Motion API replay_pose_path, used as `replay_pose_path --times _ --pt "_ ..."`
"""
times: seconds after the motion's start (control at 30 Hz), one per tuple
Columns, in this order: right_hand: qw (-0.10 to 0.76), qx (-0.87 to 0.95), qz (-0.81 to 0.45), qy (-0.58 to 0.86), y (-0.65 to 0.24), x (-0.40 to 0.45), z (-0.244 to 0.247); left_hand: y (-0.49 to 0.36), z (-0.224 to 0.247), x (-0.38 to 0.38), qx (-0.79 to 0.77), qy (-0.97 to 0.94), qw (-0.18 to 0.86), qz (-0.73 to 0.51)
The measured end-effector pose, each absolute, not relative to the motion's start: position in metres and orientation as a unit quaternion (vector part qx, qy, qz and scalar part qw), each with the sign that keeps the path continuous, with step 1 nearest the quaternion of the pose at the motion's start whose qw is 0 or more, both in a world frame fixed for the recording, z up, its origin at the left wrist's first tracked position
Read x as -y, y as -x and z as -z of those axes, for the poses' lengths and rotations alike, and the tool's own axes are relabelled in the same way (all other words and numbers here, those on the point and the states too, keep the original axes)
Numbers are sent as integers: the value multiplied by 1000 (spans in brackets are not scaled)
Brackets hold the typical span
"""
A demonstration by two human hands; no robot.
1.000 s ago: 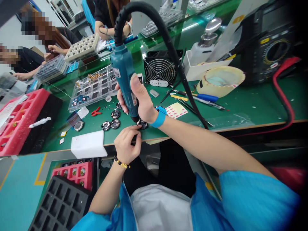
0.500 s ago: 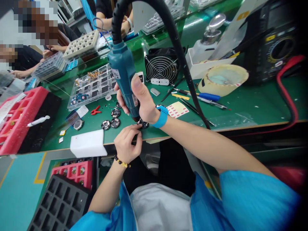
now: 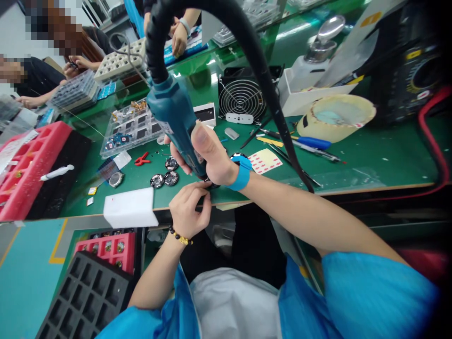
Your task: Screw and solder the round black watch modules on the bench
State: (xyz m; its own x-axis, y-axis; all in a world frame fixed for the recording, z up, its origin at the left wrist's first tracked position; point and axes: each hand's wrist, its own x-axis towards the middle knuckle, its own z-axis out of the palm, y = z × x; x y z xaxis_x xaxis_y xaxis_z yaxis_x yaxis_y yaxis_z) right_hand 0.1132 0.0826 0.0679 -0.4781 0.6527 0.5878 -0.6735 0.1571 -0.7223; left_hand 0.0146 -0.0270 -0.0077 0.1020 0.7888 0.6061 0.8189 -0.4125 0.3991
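Note:
My right hand (image 3: 208, 155) is shut around a teal electric screwdriver (image 3: 171, 117), whose black hose rises out of its top end. The bit end points down at a small round black module (image 3: 213, 186), which is mostly hidden by my hands. My left hand (image 3: 189, 209) pinches that module at the edge of the green mat (image 3: 219, 188). Close by lie several similar round modules, including one (image 3: 157, 181) and another (image 3: 171, 178).
A clear compartment tray (image 3: 129, 127) and red snips (image 3: 141, 159) sit left of my hands. A white foam block (image 3: 130, 207) overhangs the bench edge. Behind stand a fan (image 3: 242, 96) and a multimeter (image 3: 406, 61). Co-workers' hands (image 3: 180, 40) work beyond a glass divider.
The screwdriver's upper end has tilted further left and toward me, and my right hand now covers more of the module. The whole view has shifted slightly.

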Motion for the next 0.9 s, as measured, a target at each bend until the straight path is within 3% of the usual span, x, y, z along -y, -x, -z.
replay_pose_path --times 0.37,0.6,0.9 --pt "482 591 -646 43 -110 -86 -70 -15 8 27 536 743 9 400" --pt "507 598 -618 60 -109 -84 -69 -14 7 27 538 743 16 397" --pt "557 471 -679 78 -117 -102 -83 -18 0 27 564 720 -20 405"
